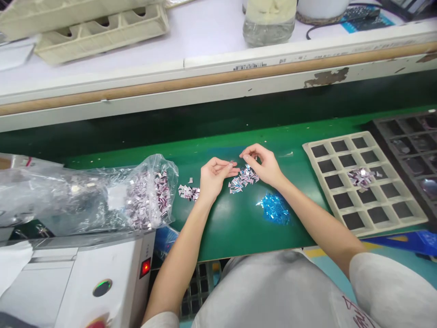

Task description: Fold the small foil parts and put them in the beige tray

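Note:
My left hand (215, 176) pinches a small flat silvery piece (231, 164) between thumb and fingers above the green work surface (218, 232). Close on its right, my right hand (262, 164) has thumb and index finger drawn together; whatever is between them is too small to make out. Below and between both hands lies a loose pile of small silver-and-purple pieces (243, 180), some with blue on them. A smaller group of similar pieces (188, 192) lies left of my left wrist. Shiny blue film bits (275, 209) are heaped beside my right forearm.
At left, a clear plastic bag (150, 196) full of similar pieces rests by a white machine (102, 269) with a lit red switch. On the right, a cream compartment tray (367, 182) holds a small pile, beside a dark tray (409, 141). A shelf edge (211, 84) crosses behind.

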Motion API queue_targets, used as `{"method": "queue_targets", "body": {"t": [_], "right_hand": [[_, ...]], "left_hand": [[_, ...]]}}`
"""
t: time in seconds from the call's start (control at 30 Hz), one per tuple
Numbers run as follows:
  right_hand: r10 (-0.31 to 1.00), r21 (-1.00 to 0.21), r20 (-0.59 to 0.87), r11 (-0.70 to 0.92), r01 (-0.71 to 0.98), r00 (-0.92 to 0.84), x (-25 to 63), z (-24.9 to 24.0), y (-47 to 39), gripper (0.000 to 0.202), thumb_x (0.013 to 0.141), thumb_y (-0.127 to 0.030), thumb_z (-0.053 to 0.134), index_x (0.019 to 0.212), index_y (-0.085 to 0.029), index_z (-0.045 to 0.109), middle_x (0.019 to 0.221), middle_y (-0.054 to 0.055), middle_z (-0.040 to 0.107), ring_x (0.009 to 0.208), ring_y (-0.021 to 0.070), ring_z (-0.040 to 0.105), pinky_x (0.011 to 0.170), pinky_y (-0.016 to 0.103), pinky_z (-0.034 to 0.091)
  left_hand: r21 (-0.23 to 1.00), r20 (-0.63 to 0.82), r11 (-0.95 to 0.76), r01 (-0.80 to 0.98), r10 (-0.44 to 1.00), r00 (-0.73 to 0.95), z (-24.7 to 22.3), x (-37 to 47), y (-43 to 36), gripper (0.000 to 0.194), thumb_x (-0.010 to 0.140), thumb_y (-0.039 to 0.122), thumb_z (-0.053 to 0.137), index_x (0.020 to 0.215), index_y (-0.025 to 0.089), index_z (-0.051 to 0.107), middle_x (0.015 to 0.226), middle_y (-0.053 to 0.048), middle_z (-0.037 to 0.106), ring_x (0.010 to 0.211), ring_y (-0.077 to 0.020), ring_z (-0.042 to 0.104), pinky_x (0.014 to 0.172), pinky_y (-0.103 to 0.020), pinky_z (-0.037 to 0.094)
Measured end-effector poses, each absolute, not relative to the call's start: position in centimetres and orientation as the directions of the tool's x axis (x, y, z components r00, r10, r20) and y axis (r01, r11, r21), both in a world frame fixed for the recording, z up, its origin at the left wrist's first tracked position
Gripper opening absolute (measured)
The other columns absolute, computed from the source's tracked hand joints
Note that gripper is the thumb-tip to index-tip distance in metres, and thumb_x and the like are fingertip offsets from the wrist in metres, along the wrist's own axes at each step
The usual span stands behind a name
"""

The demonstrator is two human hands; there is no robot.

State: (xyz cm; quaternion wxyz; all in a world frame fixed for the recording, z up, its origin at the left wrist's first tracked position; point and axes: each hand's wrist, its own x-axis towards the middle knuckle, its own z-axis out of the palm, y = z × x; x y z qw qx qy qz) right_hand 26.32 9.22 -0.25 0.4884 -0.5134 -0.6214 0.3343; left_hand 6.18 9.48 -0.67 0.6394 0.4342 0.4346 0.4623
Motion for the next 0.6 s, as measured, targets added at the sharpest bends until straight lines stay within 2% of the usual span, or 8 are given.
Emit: {"method": "queue_targets", "body": {"t": [0.1, 0.2, 0.33, 0.43, 0.53, 0.6], "right_hand": [[0.973, -0.946, 0.231, 0.219, 0.239, 0.025, 25.8, -0.5, 8.7, 0.025, 0.1, -0.051, 0.069, 0.099, -0.026, 0.071, 0.103, 0.006, 0.079, 0.099, 0.024, 0.074, 0.093, 0.042, 0.058], [0.981, -0.97, 0.192, 0.188, 0.155, 0.014, 25.8, -0.4, 8.5, 0.026, 0.099, -0.052, 0.073, 0.1, -0.026, 0.07, 0.105, 0.006, 0.081, 0.102, 0.0249, 0.076, 0.097, 0.044, 0.059], [0.987, -0.964, 0.15, 0.16, 0.214, -0.061, 25.7, 0.3, 7.9, 0.018, 0.102, -0.045, 0.069, 0.103, -0.027, 0.072, 0.11, 0.006, 0.082, 0.105, 0.0256, 0.077, 0.097, 0.044, 0.06], [0.972, -0.922, 0.197, 0.227, 0.314, -0.127, 25.6, 0.9, 7.6, 0.012, 0.104, -0.037, 0.065, 0.103, -0.028, 0.073, 0.11, 0.005, 0.082, 0.105, 0.026, 0.077, 0.098, 0.044, 0.059], [0.956, -0.883, 0.223, 0.28, 0.376, -0.189, 25.5, 1.0, 7.6, 0.011, 0.104, -0.033, 0.063, 0.1, -0.029, 0.072, 0.109, 0.006, 0.082, 0.107, 0.0277, 0.076, 0.101, 0.048, 0.057], [0.951, -0.867, 0.226, 0.294, 0.402, -0.21, 25.5, 0.9, 7.8, 0.012, 0.105, -0.033, 0.061, 0.099, -0.029, 0.071, 0.109, 0.006, 0.082, 0.107, 0.0284, 0.075, 0.102, 0.05, 0.057]], "left_hand": [[0.979, -0.115, 0.144, -0.147, 0.975, 0.19, -1.4, 6.6, 9.4, 0.045, 0.073, 0.051, 0.099, 0.088, 0.019, 0.071, 0.097, -0.009, 0.081, 0.085, -0.0244, 0.084, 0.087, -0.04, 0.07], [0.998, -0.045, 0.051, -0.048, 0.991, 0.126, -2.0, 7.0, 9.2, 0.033, 0.075, 0.042, 0.097, 0.084, 0.021, 0.074, 0.097, -0.005, 0.08, 0.087, -0.0219, 0.082, 0.089, -0.037, 0.068], [0.996, -0.032, 0.024, 0.083, 0.994, 0.106, -2.3, 7.2, 9.0, 0.018, 0.081, 0.033, 0.089, 0.082, 0.023, 0.074, 0.09, -0.003, 0.08, 0.084, -0.0209, 0.08, 0.085, -0.035, 0.067], [0.994, -0.061, 0.052, 0.097, 0.993, 0.102, -2.2, 7.1, 9.1, 0.023, 0.079, 0.029, 0.09, 0.086, 0.023, 0.069, 0.086, -0.002, 0.079, 0.082, -0.021, 0.081, 0.079, -0.032, 0.066], [0.995, -0.064, 0.057, 0.08, 0.994, 0.088, -1.9, 6.9, 9.2, 0.035, 0.075, 0.026, 0.093, 0.093, 0.025, 0.063, 0.088, -0.001, 0.079, 0.084, -0.0212, 0.082, 0.079, -0.031, 0.066], [0.993, -0.064, 0.055, 0.1, 0.994, 0.09, -1.8, 6.9, 9.2, 0.037, 0.076, 0.025, 0.093, 0.095, 0.025, 0.062, 0.088, -0.001, 0.079, 0.086, -0.0215, 0.082, 0.081, -0.032, 0.067]]}}
